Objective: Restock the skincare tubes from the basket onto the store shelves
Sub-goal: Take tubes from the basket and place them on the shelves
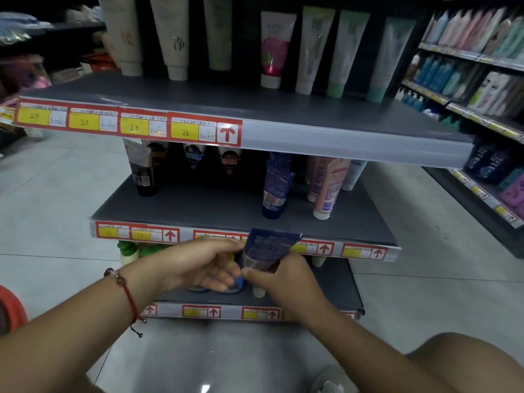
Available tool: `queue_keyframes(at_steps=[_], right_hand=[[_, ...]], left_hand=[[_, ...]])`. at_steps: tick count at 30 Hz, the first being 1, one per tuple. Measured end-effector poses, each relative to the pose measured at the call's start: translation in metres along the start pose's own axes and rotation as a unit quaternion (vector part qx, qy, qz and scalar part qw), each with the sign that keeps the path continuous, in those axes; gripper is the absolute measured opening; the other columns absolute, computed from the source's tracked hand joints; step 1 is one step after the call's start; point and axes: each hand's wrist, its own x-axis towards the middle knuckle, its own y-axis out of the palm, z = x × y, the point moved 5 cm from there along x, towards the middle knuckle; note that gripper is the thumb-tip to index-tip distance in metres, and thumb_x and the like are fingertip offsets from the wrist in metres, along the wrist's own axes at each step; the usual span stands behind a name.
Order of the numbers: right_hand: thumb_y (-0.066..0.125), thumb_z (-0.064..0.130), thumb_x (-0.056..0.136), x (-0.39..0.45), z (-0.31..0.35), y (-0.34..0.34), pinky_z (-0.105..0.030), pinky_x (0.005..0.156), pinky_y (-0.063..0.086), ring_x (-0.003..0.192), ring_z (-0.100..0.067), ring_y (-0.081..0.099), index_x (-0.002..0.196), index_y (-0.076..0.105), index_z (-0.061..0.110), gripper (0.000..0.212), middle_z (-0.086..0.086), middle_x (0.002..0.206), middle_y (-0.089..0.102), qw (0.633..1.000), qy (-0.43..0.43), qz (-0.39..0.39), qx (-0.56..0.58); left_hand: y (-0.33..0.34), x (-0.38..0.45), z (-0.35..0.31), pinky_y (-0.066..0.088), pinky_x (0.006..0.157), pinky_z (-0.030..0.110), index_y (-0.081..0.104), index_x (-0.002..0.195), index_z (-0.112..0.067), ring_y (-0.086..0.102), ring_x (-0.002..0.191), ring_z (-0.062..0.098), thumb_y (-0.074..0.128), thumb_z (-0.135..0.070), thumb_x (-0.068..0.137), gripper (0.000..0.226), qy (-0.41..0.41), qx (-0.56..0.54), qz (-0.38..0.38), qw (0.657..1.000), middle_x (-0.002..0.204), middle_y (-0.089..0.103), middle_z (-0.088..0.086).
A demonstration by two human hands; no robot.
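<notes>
both hands, my left hand [204,265] and right hand [279,275], hold a navy tube [268,251] by the middle shelf [198,205]. lots of gaps left (basket's out of view).

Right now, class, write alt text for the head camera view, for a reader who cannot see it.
Both hands hold a dark blue skincare tube in front of the middle shelf's price strip: the left hand at its side, the right hand gripping its lower end. On the middle shelf stand a matching blue tube and a pink tube.
</notes>
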Motion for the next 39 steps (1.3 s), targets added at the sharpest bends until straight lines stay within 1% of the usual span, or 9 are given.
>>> queue_keyframes(at_steps=[2, 6, 8, 15, 20, 25, 33, 37, 39], right_hand=[[0.08, 0.03, 0.074, 0.014, 0.002, -0.011, -0.008, 0.065, 0.048, 0.079, 0.006, 0.065, 0.098, 0.069, 0.025, 0.027, 0.015, 0.087, 0.072, 1.0, 0.003, -0.027, -0.004], [0.079, 0.033, 0.074, 0.045, 0.008, -0.037, -0.013, 0.059, 0.047, 0.078, 0.001, 0.063, 0.097, 0.059, 0.031, 0.031, 0.017, 0.09, 0.068, 0.995, 0.0, -0.094, -0.022], [0.079, 0.038, 0.072, 0.06, 0.007, -0.045, -0.026, 0.066, 0.053, 0.083, -0.007, 0.065, 0.103, 0.058, 0.031, 0.038, 0.013, 0.099, 0.069, 0.991, -0.007, -0.125, -0.053], [0.078, 0.035, 0.072, 0.092, -0.013, -0.045, -0.037, 0.08, 0.056, 0.088, -0.018, 0.067, 0.107, 0.061, 0.022, 0.041, 0.001, 0.103, 0.071, 0.986, 0.042, -0.116, -0.11], [0.077, 0.027, 0.077, 0.097, -0.017, -0.044, -0.026, 0.076, 0.043, 0.089, -0.015, 0.062, 0.103, 0.059, 0.022, 0.032, 0.002, 0.103, 0.068, 0.989, 0.052, -0.105, -0.093], [0.078, 0.029, 0.077, 0.099, -0.021, -0.044, -0.027, 0.077, 0.045, 0.091, -0.019, 0.065, 0.107, 0.065, 0.014, 0.036, -0.003, 0.104, 0.071, 0.987, 0.071, -0.087, -0.117], [0.069, 0.029, 0.075, 0.044, 0.004, -0.03, -0.033, 0.075, 0.048, 0.09, -0.026, 0.06, 0.111, 0.057, 0.012, 0.041, -0.012, 0.106, 0.063, 0.971, 0.014, -0.185, -0.148], [0.067, 0.023, 0.085, 0.003, 0.041, 0.048, -0.028, 0.093, 0.042, 0.108, -0.019, 0.052, 0.13, 0.048, 0.014, 0.049, 0.003, 0.123, 0.048, 0.982, -0.035, -0.042, -0.179], [0.067, 0.026, 0.087, -0.014, 0.065, 0.097, -0.023, 0.088, 0.035, 0.111, -0.014, 0.048, 0.132, 0.048, 0.016, 0.049, 0.005, 0.123, 0.048, 0.973, -0.094, 0.051, -0.205]], left_hand=[[-0.013, 0.002, -0.004, 0.056, 0.066, 0.03, 0.069, 0.108, -0.021, 0.065, 0.07, 0.019, 0.055, -0.032, 0.098, 0.02, 0.038, 0.096, -0.077, 0.992, 0.083, 0.071, 0.008], [-0.036, -0.002, -0.01, 0.045, 0.068, 0.014, 0.065, 0.118, -0.022, 0.061, 0.085, 0.007, 0.059, -0.024, 0.096, 0.023, 0.111, 0.33, -0.173, 0.921, 0.094, 0.066, -0.007], [-0.048, -0.002, -0.008, 0.042, 0.08, 0.02, 0.063, 0.125, -0.025, 0.06, 0.101, 0.011, 0.06, -0.027, 0.095, 0.03, 0.105, 0.383, -0.179, 0.9, 0.104, 0.063, -0.008], [-0.062, -0.002, 0.001, 0.041, 0.096, 0.024, 0.052, 0.14, -0.026, 0.052, 0.123, 0.014, 0.054, -0.041, 0.097, 0.045, 0.041, 0.501, -0.125, 0.855, 0.14, 0.054, -0.004], [-0.064, -0.007, 0.011, 0.041, 0.104, 0.028, 0.052, 0.139, -0.029, 0.052, 0.123, 0.011, 0.054, -0.047, 0.095, 0.048, 0.028, 0.525, -0.092, 0.845, 0.141, 0.053, -0.008], [-0.069, -0.026, 0.008, 0.042, 0.105, 0.028, 0.051, 0.142, -0.027, 0.052, 0.124, 0.011, 0.054, -0.043, 0.096, 0.049, 0.05, 0.513, -0.104, 0.85, 0.142, 0.053, -0.008], [-0.1, -0.084, 0.023, 0.038, 0.087, 0.02, 0.056, 0.136, -0.026, 0.052, 0.106, 0.006, 0.053, -0.035, 0.096, 0.041, 0.031, 0.505, -0.129, 0.853, 0.126, 0.058, -0.007], [-0.135, -0.123, 0.047, 0.039, 0.095, 0.022, 0.053, 0.138, -0.026, 0.05, 0.106, 0.008, 0.053, -0.039, 0.096, 0.044, -0.021, 0.492, -0.16, 0.856, 0.136, 0.057, -0.003], [-0.157, -0.147, 0.067, 0.038, 0.101, 0.025, 0.053, 0.138, -0.027, 0.053, 0.115, 0.013, 0.054, -0.044, 0.096, 0.046, -0.048, 0.479, -0.182, 0.857, 0.138, 0.056, -0.003]])
